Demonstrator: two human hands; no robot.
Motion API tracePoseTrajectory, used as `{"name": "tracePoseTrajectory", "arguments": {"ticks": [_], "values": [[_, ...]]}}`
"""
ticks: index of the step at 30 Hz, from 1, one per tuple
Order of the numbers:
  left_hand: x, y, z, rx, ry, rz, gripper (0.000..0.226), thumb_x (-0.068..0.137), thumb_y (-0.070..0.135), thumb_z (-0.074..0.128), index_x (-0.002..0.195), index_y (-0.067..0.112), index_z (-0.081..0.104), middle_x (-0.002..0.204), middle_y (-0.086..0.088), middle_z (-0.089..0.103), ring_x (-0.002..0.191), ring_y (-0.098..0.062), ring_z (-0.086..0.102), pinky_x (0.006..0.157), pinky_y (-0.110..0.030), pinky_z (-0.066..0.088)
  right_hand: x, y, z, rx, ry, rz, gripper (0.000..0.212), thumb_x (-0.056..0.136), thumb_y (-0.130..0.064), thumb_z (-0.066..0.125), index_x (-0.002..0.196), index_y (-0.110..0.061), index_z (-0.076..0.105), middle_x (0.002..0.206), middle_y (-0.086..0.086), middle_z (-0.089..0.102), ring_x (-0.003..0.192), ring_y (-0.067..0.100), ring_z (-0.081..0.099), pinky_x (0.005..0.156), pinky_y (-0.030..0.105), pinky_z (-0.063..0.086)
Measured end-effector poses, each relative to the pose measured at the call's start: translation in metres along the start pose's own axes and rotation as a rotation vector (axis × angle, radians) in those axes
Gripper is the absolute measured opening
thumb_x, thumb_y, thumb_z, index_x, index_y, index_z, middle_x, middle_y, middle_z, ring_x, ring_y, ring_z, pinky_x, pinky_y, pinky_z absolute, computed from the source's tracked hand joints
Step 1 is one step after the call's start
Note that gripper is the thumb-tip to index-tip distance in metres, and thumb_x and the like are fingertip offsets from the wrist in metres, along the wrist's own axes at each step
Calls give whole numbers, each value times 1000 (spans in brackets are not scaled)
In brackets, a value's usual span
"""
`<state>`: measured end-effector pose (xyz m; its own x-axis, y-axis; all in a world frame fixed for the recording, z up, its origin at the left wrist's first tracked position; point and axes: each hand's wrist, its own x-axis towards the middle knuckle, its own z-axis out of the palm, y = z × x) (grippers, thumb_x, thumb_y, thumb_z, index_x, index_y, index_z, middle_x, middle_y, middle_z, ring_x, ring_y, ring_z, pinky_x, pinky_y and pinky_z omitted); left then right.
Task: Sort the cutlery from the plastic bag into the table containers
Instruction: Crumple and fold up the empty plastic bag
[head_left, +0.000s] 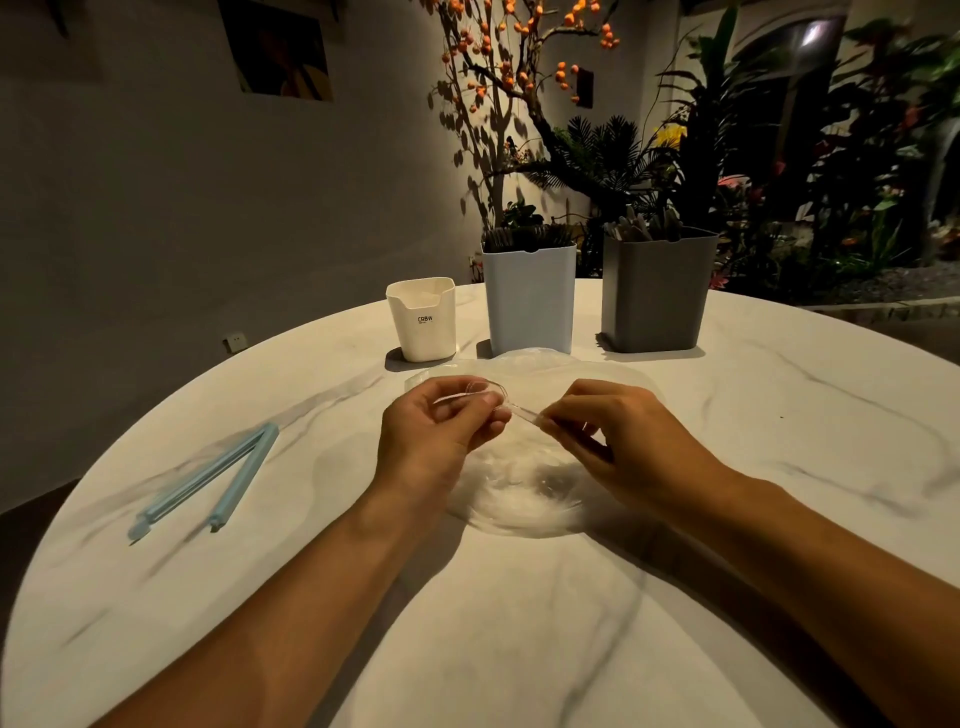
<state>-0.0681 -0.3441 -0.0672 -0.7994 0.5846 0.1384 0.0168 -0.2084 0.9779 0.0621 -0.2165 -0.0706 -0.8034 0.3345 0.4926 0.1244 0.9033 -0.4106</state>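
A clear plastic spoon (511, 410) is held above the table between both hands. My left hand (441, 431) pinches its bowl end, and my right hand (618, 436) pinches the handle. Beneath them lies the clear plastic bag (519, 493), flattened on the white marble table (519, 623). Three containers stand at the far side: a small white one (422, 326), a light blue one (529, 299) holding dark cutlery, and a grey one (657, 291) holding grey cutlery.
A light blue bag clip (208, 480) lies open on the table at the left. Plants and a branch with orange fruit stand behind the table. The table's edge curves around on the left and far right.
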Motion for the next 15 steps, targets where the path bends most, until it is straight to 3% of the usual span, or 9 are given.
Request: {"name": "tracePoseTrajectory", "arguments": {"ticks": [5,9,12,15], "values": [[-5,1,7,104,-3,171,9,88,20,69,96,23,70,97,2,75,89,-13,72,81,-27,59,4,-6,8,66,-46,54,24,89,-35,65,109,-25,75,94,-14,62,80,7,59,69,9,46],[-9,-5,13,259,-88,259,13,89,19,67,101,21,71,99,5,75,93,-11,72,86,-28,58,6,-10,11,3,-129,72,25,88,-42,68,108,-28,74,102,-12,64,87,8,57,75,14,50],[-8,-6,13,282,-56,312,14,87,17,69,101,21,71,98,6,74,91,-7,71,82,-20,57,8,-10,3,110,-15,107,23,89,-38,68,109,-30,64,100,-14,62,88,7,60,77,18,55],[-7,-7,14,307,-35,323,16,86,17,71,101,21,72,93,9,74,85,-2,71,75,-14,55,12,-15,-5,273,149,123,17,92,-30,64,107,-29,56,97,-16,60,87,5,61,71,12,52]]}}
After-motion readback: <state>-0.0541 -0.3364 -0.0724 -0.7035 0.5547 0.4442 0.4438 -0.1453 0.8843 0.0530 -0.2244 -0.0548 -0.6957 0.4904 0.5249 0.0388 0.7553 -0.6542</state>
